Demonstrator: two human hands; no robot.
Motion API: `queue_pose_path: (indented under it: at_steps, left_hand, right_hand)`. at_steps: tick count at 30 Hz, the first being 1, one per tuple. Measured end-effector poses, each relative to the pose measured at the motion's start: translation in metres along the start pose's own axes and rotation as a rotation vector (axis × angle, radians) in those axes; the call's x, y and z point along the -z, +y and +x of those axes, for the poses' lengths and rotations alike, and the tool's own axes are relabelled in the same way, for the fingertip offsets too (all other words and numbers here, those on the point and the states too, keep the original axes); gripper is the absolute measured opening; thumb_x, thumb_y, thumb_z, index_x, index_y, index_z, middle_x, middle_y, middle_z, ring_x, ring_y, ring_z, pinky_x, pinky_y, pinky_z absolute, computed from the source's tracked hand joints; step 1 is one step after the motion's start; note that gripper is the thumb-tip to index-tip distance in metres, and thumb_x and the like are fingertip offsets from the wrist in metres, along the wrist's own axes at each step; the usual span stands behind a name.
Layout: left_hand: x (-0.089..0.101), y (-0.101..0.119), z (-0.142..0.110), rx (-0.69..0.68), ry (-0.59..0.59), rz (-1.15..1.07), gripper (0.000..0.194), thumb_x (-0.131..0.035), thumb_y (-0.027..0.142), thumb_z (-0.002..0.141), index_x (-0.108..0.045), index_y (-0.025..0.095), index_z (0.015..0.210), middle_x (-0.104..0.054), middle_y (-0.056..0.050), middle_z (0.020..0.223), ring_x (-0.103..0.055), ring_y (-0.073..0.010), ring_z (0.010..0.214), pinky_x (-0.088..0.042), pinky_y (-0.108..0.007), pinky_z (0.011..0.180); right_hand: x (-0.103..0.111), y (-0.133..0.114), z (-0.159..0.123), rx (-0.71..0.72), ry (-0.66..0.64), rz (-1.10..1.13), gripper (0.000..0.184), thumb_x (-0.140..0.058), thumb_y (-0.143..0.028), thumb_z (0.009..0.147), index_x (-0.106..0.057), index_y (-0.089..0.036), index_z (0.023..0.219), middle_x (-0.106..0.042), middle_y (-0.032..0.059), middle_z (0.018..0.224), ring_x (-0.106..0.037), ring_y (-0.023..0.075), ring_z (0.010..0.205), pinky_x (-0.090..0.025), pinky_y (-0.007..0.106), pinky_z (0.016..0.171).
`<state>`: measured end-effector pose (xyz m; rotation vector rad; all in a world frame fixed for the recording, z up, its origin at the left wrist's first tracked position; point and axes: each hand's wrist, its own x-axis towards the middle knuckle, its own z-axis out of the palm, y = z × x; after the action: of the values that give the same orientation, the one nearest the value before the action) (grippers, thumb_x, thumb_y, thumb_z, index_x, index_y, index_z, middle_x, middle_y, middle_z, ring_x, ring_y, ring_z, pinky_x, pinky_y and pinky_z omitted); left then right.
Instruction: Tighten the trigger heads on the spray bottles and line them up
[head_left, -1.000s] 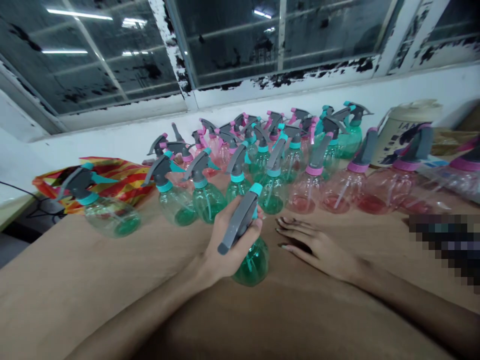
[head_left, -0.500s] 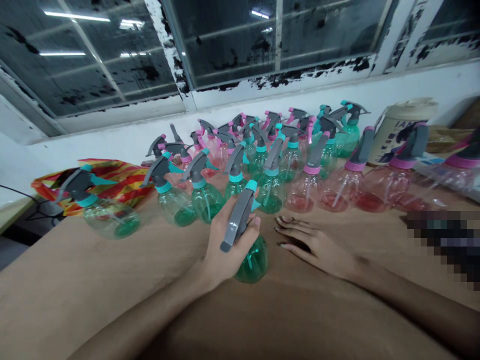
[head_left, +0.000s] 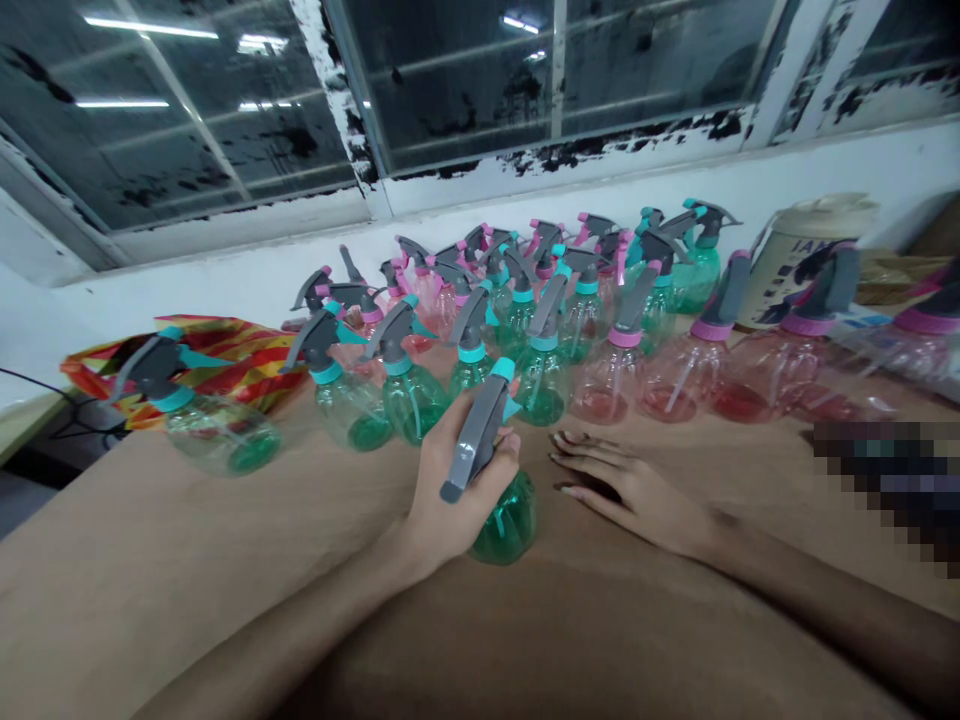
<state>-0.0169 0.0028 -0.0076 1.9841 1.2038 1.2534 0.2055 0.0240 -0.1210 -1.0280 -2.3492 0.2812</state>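
Note:
My left hand (head_left: 457,485) is wrapped round the neck of a green spray bottle (head_left: 507,525) with a grey and turquoise trigger head. The bottle stands near the middle of the wooden table (head_left: 360,600), its nozzle pointing away from me. To its right, my right hand (head_left: 637,495) lies palm down on the table with fingers stretched out, holding nothing. Just beyond both hands runs a row of green spray bottles (head_left: 541,390) and pink spray bottles (head_left: 600,390). Another green spray bottle (head_left: 225,435) stands apart at the left.
More pink and green bottles crowd behind the front row. A red and yellow plastic bag (head_left: 255,345) lies at the left edge. At the right stand a large cream container (head_left: 787,265) and a blurred-out dark object (head_left: 892,490). A window (head_left: 465,90) and white wall close off the back.

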Motion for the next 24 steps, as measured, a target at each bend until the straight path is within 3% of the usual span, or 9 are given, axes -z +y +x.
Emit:
queue_pose_path:
  at_steps: [14, 20, 24]
  left_hand:
    - [0.0049, -0.0010, 0.0033, -0.002, -0.063, 0.020, 0.017, -0.053, 0.023, 0.080, -0.056, 0.025, 0.096, -0.061, 0.001, 0.074, -0.059, -0.0155, 0.063, -0.050, -0.029, 0.059]
    - [0.0057, 0.0051, 0.0006, 0.003, -0.058, 0.000, 0.006, -0.053, 0.026, 0.083, -0.056, 0.022, 0.085, -0.063, -0.003, 0.081, -0.060, -0.0163, 0.070, -0.052, -0.030, 0.066]
    - [0.0062, 0.0054, 0.0010, -0.017, -0.043, 0.040, 0.013, -0.053, 0.026, 0.083, -0.058, 0.024, 0.095, -0.060, 0.000, 0.075, -0.058, -0.0160, 0.065, -0.051, -0.030, 0.063]
  right_hand:
    - [0.0007, -0.0019, 0.0000, -0.005, -0.013, -0.006, 0.042, -0.048, -0.039, 0.093, -0.051, -0.024, 0.133, -0.051, 0.0049, 0.139, -0.043, 0.0234, 0.131, -0.037, 0.049, 0.109]
    - [-0.0003, -0.0005, -0.0003, -0.001, -0.011, -0.009, 0.042, -0.048, -0.039, 0.093, -0.051, -0.025, 0.133, -0.052, 0.0041, 0.138, -0.043, 0.0231, 0.131, -0.038, 0.048, 0.108]
    - [-0.0002, -0.0007, -0.0002, -0.005, -0.025, -0.022, 0.043, -0.047, -0.040, 0.093, -0.050, -0.023, 0.133, -0.051, 0.0046, 0.139, -0.042, 0.0230, 0.132, -0.036, 0.048, 0.109]
